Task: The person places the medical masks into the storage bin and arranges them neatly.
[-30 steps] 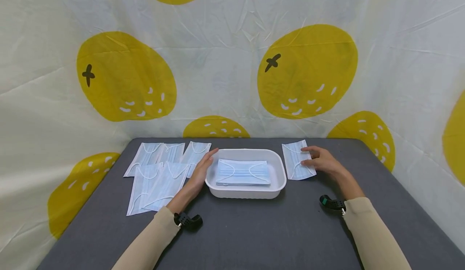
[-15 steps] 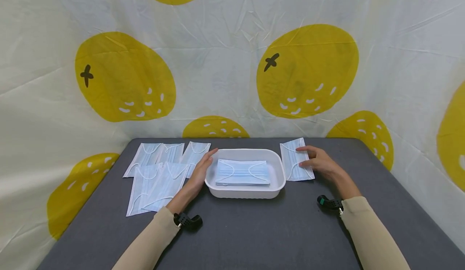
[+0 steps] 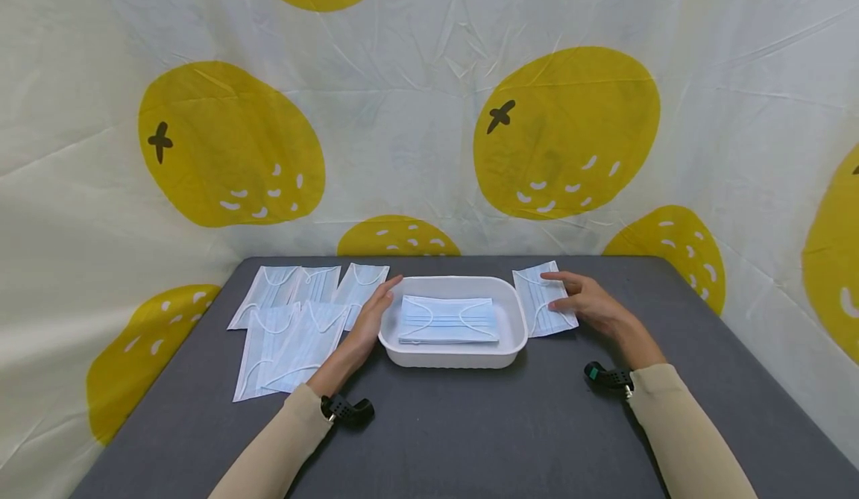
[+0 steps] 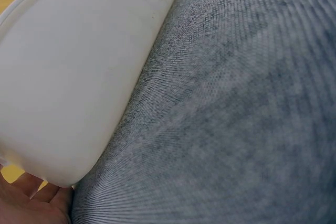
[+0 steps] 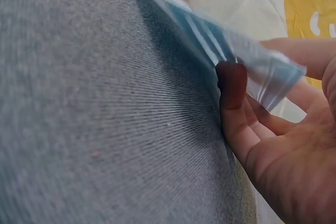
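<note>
Nearest me, two beige sleeves (image 3: 684, 424) reach in from the near side of the dark desk (image 3: 456, 432). The left hand (image 3: 365, 327) lies along the left end of a white tray (image 3: 456, 359), its grip slack, fingers resting against the wall rather than clasping it. In the tray a stack of masks (image 3: 448, 321) lies with its long axis parallel to the desk's far edge. The right hand (image 3: 597, 305) has its grip pinching a single mask (image 3: 537, 301) by its right side. That mask lies left of the grip, just beside the tray, its long axis running near to far, crosswise to the stack; the right hand is the nearer one. Whether it touches the rim I can't tell. Against a second ago, mask and right hand have slid slightly toward the tray; the left hand looks unmoved. Five loose masks (image 3: 309, 342) spread toward the desk's far left corner; beyond hangs a yellow-patterned sheet (image 3: 403, 111).
</note>
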`<state>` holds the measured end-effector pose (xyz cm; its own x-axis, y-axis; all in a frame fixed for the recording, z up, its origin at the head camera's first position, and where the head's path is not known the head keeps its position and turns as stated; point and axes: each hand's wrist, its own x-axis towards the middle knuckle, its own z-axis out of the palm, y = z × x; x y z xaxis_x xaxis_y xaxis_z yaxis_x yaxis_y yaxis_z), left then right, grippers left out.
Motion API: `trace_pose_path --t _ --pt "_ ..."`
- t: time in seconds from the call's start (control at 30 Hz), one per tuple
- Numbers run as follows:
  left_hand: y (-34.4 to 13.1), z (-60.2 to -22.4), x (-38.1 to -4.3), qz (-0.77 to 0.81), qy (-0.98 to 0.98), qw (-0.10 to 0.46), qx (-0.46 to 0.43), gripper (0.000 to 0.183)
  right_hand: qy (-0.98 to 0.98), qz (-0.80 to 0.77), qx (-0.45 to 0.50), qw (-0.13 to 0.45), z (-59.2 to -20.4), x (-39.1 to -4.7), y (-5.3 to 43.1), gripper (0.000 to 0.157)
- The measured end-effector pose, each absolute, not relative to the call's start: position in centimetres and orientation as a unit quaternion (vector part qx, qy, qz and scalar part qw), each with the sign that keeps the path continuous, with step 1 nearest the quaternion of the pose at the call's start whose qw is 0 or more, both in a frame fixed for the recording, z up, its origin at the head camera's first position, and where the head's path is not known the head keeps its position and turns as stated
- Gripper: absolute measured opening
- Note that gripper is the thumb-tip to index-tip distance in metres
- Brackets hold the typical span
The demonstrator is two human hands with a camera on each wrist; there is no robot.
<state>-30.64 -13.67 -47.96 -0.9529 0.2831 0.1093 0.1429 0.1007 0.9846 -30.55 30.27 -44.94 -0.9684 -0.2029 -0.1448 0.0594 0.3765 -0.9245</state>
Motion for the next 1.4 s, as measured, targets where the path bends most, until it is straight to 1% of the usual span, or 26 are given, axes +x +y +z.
trace_pose_path --t 0.2,0.47,0.87,1.13,1.4 --pt "-13.7 -48.1 -30.6 0.658 0.737 0.051 0.147 0.049 0.824 -0.552 -0.045 0.115 -45.0 -30.6 29.8 0.079" --pt "-13.7 -48.2 -30.6 0.657 0.738 0.052 0.146 0.049 0.839 -0.534 -0.038 0.099 -45.1 -30.6 29.3 0.073" --pt "-13.5 -48.1 -30.5 0.656 0.738 0.055 0.15 0.049 0.834 -0.545 -0.037 0.078 -45.4 -30.6 29.6 0.073" --pt "-13.5 -48.0 -30.6 0.656 0.738 0.052 0.146 0.049 0.836 -0.545 -0.027 0.056 -44.4 -30.5 29.7 0.07" --pt "-13.6 -48.0 -30.5 0.656 0.738 0.052 0.148 0.049 0.843 -0.535 -0.025 0.043 -43.5 -30.5 29.7 0.073"
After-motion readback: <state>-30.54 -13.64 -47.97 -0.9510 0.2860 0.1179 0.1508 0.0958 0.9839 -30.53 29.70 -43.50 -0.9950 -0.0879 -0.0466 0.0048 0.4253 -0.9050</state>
